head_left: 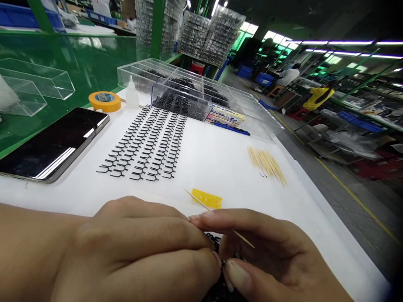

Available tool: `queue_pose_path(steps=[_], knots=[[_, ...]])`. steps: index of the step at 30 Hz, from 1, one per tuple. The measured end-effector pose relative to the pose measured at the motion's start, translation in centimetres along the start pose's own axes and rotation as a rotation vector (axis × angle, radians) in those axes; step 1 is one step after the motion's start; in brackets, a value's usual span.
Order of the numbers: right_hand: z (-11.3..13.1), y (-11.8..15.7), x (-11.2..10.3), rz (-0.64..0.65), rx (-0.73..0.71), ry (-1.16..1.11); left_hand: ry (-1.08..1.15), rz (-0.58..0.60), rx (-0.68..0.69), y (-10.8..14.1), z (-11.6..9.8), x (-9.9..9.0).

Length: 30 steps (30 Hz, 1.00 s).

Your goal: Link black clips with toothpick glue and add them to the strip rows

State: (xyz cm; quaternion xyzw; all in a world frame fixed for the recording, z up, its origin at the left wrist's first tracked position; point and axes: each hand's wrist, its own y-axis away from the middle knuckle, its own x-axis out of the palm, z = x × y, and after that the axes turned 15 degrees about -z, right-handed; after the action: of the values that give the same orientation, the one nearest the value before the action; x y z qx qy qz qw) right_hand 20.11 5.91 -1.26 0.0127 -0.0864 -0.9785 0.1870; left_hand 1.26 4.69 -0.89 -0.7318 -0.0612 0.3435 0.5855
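Observation:
My left hand (138, 251) is closed at the lower middle, its fingertips meeting those of my right hand (270, 251). A wooden toothpick (244, 238) slants between the fingers of my right hand, which is closed too. Small black parts (220, 291) lie under both hands; what the left fingertips pinch is hidden. Just beyond the hands is a piece of yellow tape (208, 199) on the white work surface (220, 163). Several rows of black forked pieces (151, 142) lie farther back on the left. Loose toothpicks (267, 163) are spread at the right.
A black phone (53, 142), an orange tape roll (105, 101) and a white bottle (132, 95) stand at the left. Behind are a clear compartment box (252, 107) with black parts, small boxes (225, 117) and a blue pen (231, 128). Other people sit far off at the right.

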Motion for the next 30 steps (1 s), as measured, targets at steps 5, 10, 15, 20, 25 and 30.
queue_pose_path(steps=[5,10,15,20,25,30], knots=[[0.5,-0.2,0.0,-0.001,0.006,0.006,0.020,-0.023,-0.014,-0.6,0.1,0.0],[0.7,-0.5,0.0,-0.001,0.085,-0.012,0.156,0.007,-0.102,-0.2,0.6,-0.4],[0.6,-0.5,-0.2,0.084,0.100,-0.078,0.339,0.023,-0.148,0.6,1.3,-0.3],[0.5,-0.6,-0.2,0.055,0.110,-0.083,0.205,0.024,-0.128,0.2,0.8,-0.2],[0.3,-0.6,-0.3,0.078,0.108,-0.090,0.233,0.031,-0.104,0.1,0.7,-0.2],[0.3,-0.5,-0.3,0.083,0.098,-0.072,0.219,0.036,-0.104,0.2,1.0,-0.3]])
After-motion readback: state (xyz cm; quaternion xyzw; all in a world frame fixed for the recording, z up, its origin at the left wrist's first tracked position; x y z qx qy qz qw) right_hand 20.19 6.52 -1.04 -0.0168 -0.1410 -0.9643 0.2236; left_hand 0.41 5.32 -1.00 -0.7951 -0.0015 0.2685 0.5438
